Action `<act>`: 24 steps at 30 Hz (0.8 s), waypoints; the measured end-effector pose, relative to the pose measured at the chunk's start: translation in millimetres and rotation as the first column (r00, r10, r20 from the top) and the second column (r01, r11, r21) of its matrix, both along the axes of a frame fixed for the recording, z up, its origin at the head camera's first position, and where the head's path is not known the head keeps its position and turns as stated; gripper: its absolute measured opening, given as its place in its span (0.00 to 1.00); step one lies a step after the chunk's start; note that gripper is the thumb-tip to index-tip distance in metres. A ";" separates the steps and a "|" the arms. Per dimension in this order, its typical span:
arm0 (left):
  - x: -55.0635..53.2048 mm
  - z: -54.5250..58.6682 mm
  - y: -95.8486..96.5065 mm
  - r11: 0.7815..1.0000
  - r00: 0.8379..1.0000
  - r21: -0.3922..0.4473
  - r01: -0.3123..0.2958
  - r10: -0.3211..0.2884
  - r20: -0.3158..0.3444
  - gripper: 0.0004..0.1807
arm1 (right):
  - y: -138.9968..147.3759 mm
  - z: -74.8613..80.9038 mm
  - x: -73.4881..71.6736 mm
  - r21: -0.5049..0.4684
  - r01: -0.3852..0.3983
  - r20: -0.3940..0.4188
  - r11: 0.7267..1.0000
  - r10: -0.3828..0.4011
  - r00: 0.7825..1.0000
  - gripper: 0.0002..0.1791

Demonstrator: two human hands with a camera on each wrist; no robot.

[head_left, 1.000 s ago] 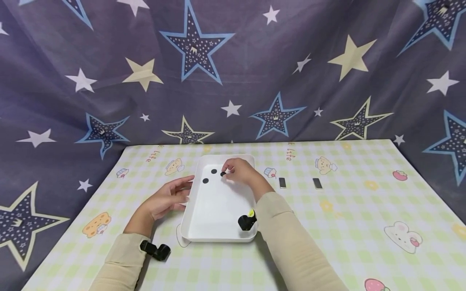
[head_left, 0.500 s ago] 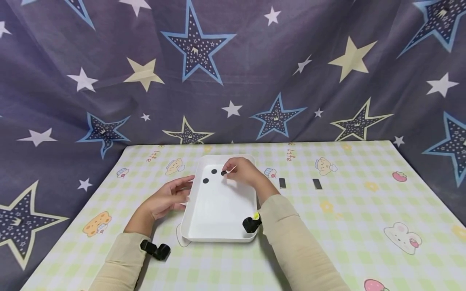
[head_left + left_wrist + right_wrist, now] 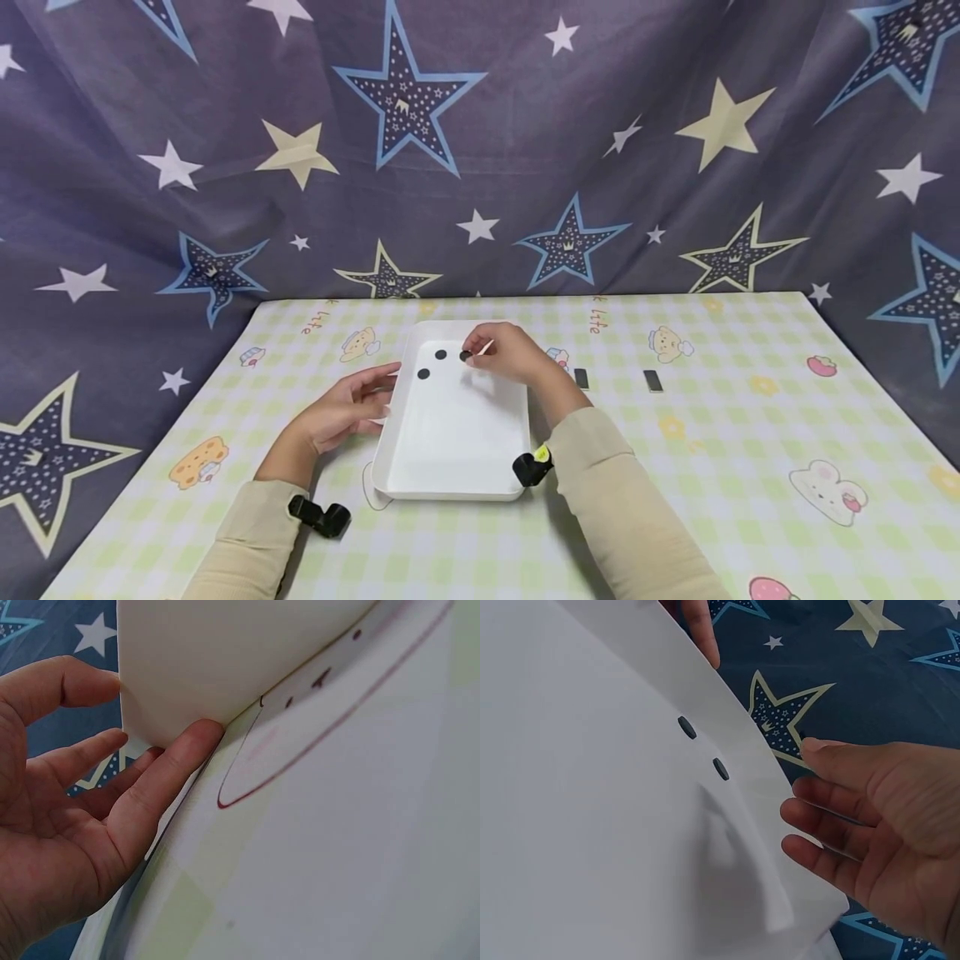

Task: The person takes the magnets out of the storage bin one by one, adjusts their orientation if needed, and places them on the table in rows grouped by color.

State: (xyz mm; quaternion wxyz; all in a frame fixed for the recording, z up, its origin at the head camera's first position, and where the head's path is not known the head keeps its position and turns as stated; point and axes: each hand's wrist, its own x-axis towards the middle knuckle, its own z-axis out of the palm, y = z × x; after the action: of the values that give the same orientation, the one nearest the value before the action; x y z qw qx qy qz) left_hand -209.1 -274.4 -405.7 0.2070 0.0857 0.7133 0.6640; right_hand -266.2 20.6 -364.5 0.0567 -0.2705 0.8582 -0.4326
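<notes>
A shallow white tray [image 3: 457,442] lies on the table in the head view. Two small black discs [image 3: 441,355] rest on its floor near the far left corner. Above the tray's far part, my right hand [image 3: 513,354] pinches a third black disc [image 3: 465,356] between thumb and fingertips. The right wrist view shows that hand's other fingers spread beside the tray, its disc mostly hidden behind the thumb. My left hand [image 3: 337,412] touches the tray's left wall from outside. In the left wrist view, the fingers [image 3: 176,761] lie fairly straight against that wall, low down.
Right of the tray lie two small dark rectangular pieces [image 3: 653,381] with light edges. A checked cloth [image 3: 720,500] with cartoon prints covers the table. Behind it hangs a dark star-patterned curtain [image 3: 480,183]. A small black camera sits on each wrist.
My right hand has shifted slightly right and away from me, still pinching its black disc. The left hand, the tray and the two resting discs stay in place.
</notes>
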 end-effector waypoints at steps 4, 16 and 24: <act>-0.2 -0.6 -0.3 1.000 1.000 -0.001 0.001 -0.001 -0.003 0.41 | 3.6 3.0 3.4 0.008 0.007 0.010 1.000 -0.007 1.000 0.07; -1.4 -2.6 -1.7 1.000 1.000 0.003 0.000 0.000 -0.001 0.41 | 19.0 3.8 12.0 -0.011 0.003 -0.019 1.000 -0.003 1.000 0.07; -1.6 -3.3 -1.5 1.000 1.000 0.004 0.001 -0.001 0.000 0.41 | 28.1 5.6 19.7 0.010 0.007 -0.034 1.000 -0.007 0.999 0.07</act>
State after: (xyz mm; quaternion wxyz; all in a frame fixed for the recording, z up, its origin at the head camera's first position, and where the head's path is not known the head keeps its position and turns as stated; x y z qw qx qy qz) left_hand -210.8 -275.8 -409.1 0.2072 0.0863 0.7119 0.6654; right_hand -246.5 48.8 -358.8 0.0421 -0.2745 0.8620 -0.4240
